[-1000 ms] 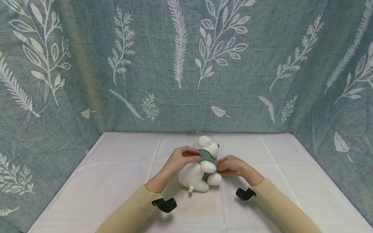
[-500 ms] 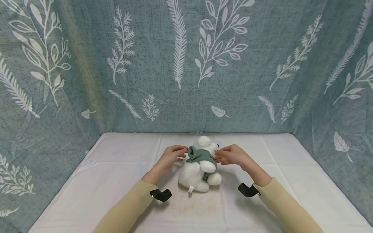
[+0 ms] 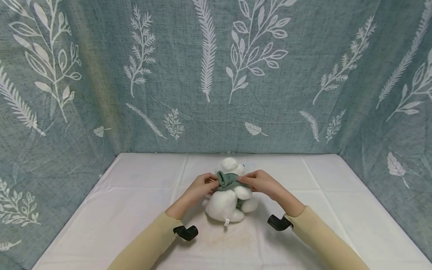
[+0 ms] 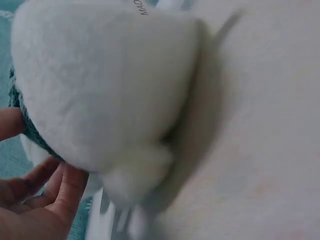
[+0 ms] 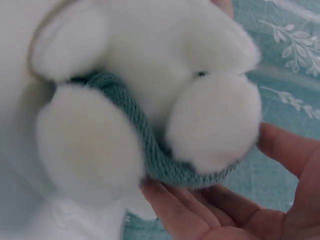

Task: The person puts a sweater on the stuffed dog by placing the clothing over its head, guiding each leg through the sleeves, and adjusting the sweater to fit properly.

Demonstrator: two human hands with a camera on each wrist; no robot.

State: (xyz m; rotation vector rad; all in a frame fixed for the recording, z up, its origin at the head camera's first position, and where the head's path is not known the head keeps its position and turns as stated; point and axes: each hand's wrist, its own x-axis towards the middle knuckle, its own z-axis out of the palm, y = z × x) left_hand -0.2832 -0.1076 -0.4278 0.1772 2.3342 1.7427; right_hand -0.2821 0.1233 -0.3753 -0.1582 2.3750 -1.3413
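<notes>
A white plush bear (image 3: pixel 221 208) sits on the table with its back half turned to me and its head toward the back right. Around its neck runs a green knitted scarf (image 3: pixel 229 181). My left hand (image 3: pixel 199 189) pinches the scarf at its left side, thumb above and fingers below. From the right, my right hand (image 3: pixel 264 183) grips the scarf near the neck. The right wrist view shows fingers under the knit (image 5: pixel 175 175) and the thumb beside a round white paw (image 5: pixel 217 122). White body fur (image 4: pixel 100 85) fills much of the left wrist view.
A white cloth (image 3: pixel 141 195) covers the table, with faint brownish stains in front of the bear. Blue-green curtains (image 3: pixel 182 75) with white leaf patterns stand behind and at both sides. A white tag (image 3: pixel 226 222) sticks out from the bear's underside.
Both hands let go of the bear's middle, then closed in on the scarf again. The bear's head has shifted slightly left, and its body has turned a little.
</notes>
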